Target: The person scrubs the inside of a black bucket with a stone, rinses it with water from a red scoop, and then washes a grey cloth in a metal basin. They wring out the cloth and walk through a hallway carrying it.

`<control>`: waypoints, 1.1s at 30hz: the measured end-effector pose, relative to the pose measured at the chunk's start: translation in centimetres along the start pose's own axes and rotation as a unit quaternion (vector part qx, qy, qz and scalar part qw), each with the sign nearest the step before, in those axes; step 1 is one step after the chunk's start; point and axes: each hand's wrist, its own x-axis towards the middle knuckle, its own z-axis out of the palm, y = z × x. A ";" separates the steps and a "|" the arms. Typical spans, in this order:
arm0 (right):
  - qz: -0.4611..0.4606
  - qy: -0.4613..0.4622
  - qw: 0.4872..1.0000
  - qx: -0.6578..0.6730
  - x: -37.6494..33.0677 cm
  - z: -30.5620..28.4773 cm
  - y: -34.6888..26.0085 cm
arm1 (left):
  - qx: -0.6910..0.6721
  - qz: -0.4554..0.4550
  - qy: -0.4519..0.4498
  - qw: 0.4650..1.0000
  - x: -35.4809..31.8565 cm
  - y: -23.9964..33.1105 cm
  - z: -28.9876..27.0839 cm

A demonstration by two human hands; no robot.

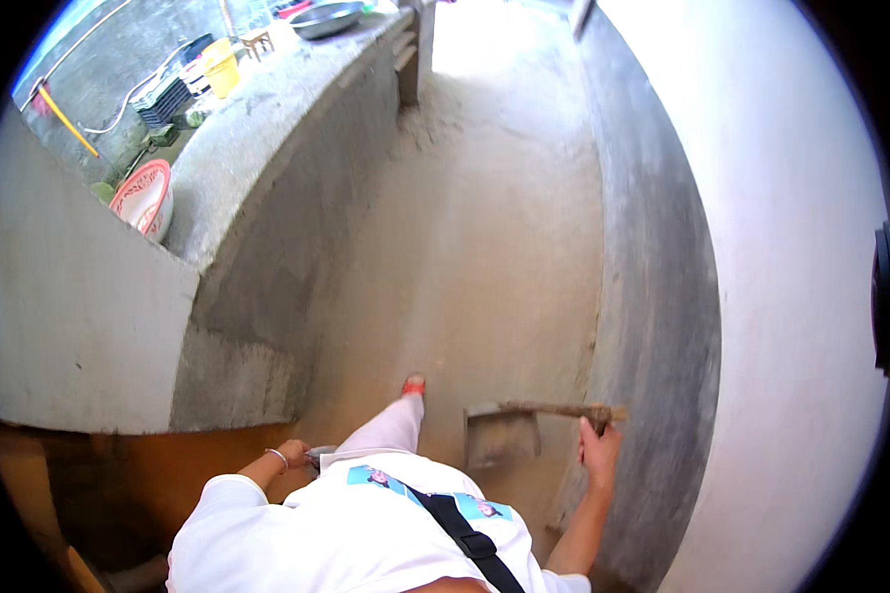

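Low on the right, my right hand (595, 447) is closed around the rough wooden handle of what looks like a dustpan (502, 441). Its squarish, dull pan hangs over the floor, left of the hand; the motion blurs it a little. On the left, my left hand (293, 454), with a pale bracelet at the wrist, is down by my hip. Its fingers look curled at a small grey thing (318, 455), mostly hidden by my shirt. One leg with a red shoe (414, 384) is stepping forward.
A dusty concrete passage (475, 237) runs ahead between a low ledge (297, 109) on the left and a grey-and-white wall (653, 257) on the right. On or beyond the ledge are a red-rimmed basin (144, 202), a yellow bucket (220, 69) and a metal basin (326, 18).
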 end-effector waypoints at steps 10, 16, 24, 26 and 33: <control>-0.014 0.035 0.999 0.014 16.1 3.3 -12.3 | 0.080 0.067 0.138 0.985 17.1 11.6 -24.7; -0.029 0.011 1.000 -0.001 27.4 5.2 -19.3 | 0.017 0.094 0.186 0.978 24.4 20.3 -35.7; -0.054 -0.025 0.998 0.022 46.4 7.1 -30.8 | 0.028 0.033 0.119 0.992 29.9 27.5 -44.5; -0.049 -0.038 0.998 0.010 50.5 7.7 -33.1 | -0.005 0.008 0.099 0.995 30.5 29.4 -46.7; -0.047 -0.026 0.999 -0.006 65.8 11.9 -42.8 | -0.029 -0.021 0.056 0.998 38.9 32.1 -54.8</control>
